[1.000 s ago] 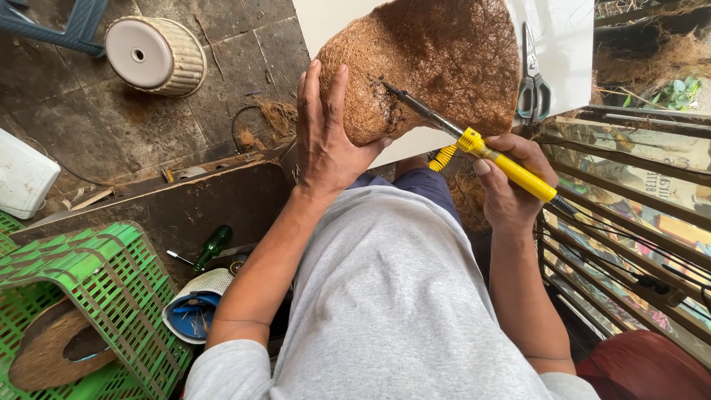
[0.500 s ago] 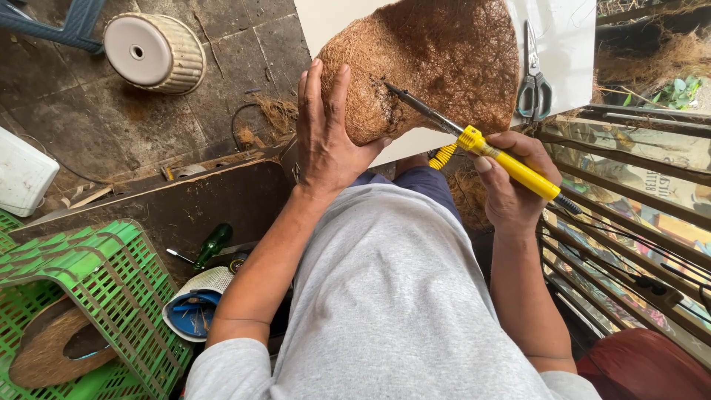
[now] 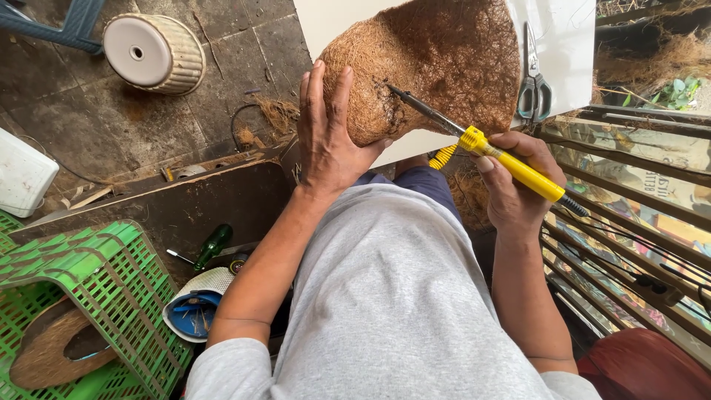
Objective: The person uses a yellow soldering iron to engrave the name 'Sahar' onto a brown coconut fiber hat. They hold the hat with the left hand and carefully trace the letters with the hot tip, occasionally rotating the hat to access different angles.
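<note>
The left hand (image 3: 331,141) lies spread against the coir pot (image 3: 437,67) at upper centre, steadying it on the white bench (image 3: 326,22); the right hand (image 3: 515,185) grips a yellow soldering iron (image 3: 489,148), tip touching the fibre.

Looks like a makeshift craft workshop, partly outdoors: stained concrete floor (image 3: 89,126) strewn with coconut fibre scraps (image 3: 278,115), green plastic crates (image 3: 96,289), scissors (image 3: 535,81) on a white bench (image 3: 333,22), a screwdriver (image 3: 213,247) lying loose, plants (image 3: 678,92) nearby.
</note>
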